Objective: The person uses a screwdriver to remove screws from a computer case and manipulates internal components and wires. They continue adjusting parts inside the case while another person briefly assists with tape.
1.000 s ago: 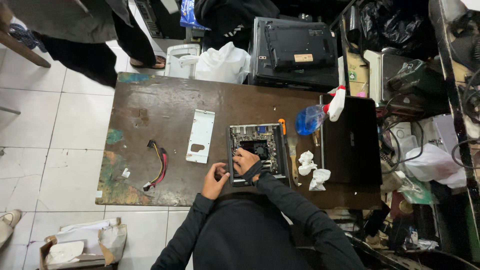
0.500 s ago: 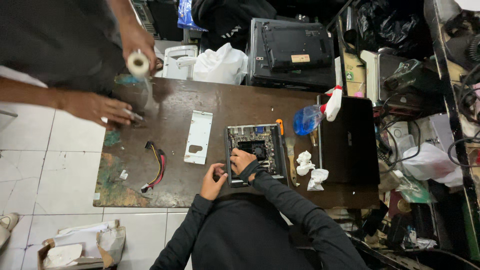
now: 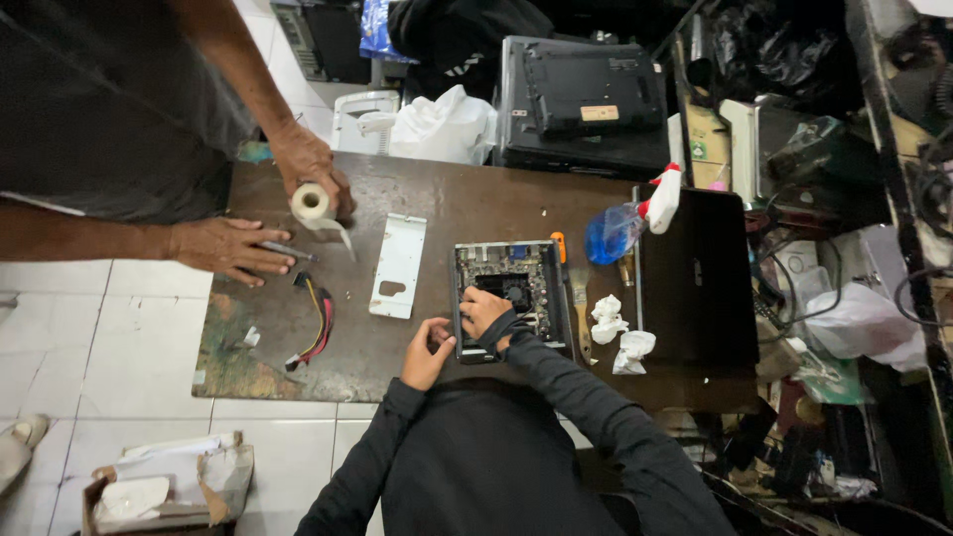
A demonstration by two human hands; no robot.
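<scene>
An open small computer case with a green circuit board (image 3: 526, 283) and a black fan lies on the brown table (image 3: 447, 203). My right hand (image 3: 484, 313) sits on the board, fingers bent down onto the fan. My left hand (image 3: 427, 352) is curled at the case's near left corner, by the table's front edge; whether it holds anything is hidden. Both my arms are in black sleeves.
Another person's hands hold a white tape roll (image 3: 311, 203) and a thin metal tool (image 3: 283, 250) at the table's left. Also there: a white metal plate (image 3: 397, 266), a red-yellow cable (image 3: 318, 323), a brush (image 3: 581, 298), crumpled tissues (image 3: 620, 333), a blue spray bottle (image 3: 625, 223) and a black laptop (image 3: 695, 278).
Another person has come in from the left and lowered the tape roll from above the table's back edge to the tabletop. My hands have stayed on the case.
</scene>
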